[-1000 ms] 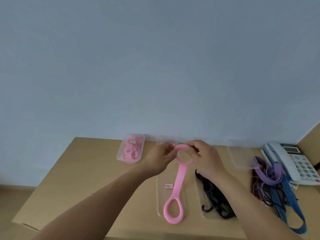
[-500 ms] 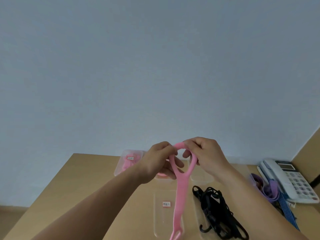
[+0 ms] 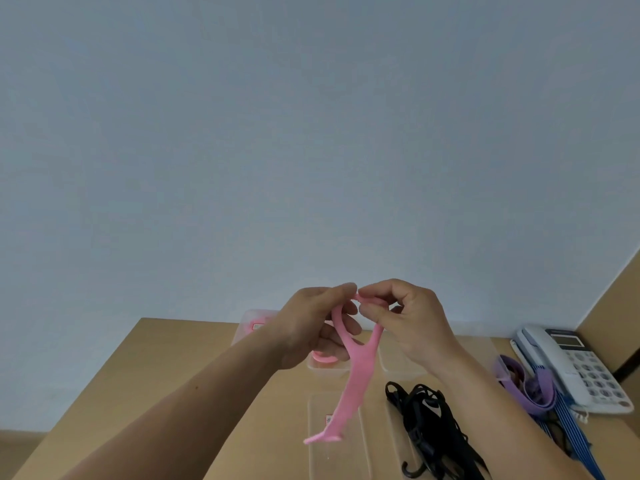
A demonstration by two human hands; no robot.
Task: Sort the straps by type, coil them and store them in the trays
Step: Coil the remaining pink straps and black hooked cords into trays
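Note:
A pink rubber strap [image 3: 355, 382] with a loop at each end hangs above the table. My left hand [image 3: 317, 327] and my right hand [image 3: 403, 318] both pinch its top loop, fingertips almost touching. Its lower loop swings edge-on over a clear tray [image 3: 363, 441] with a small label. A tangle of black straps with hooks [image 3: 426, 427] lies in the clear tray to the right. Purple straps [image 3: 526, 386] and blue striped straps [image 3: 568, 427] lie in a heap at the right. A far-left clear tray [image 3: 247, 325] holds pink straps.
A white desk telephone [image 3: 571, 365] stands at the table's right edge beside the strap heap. Another clear tray [image 3: 325, 367] with a pink strap sits behind my hands, and a further one [image 3: 389, 358] to its right. A plain blue-grey wall rises behind the wooden table [image 3: 173, 375].
Both hands have lifted the pink strap higher off the table and closed together on its top loop. The lower loop has risen and turned edge-on. The camera has tilted upward.

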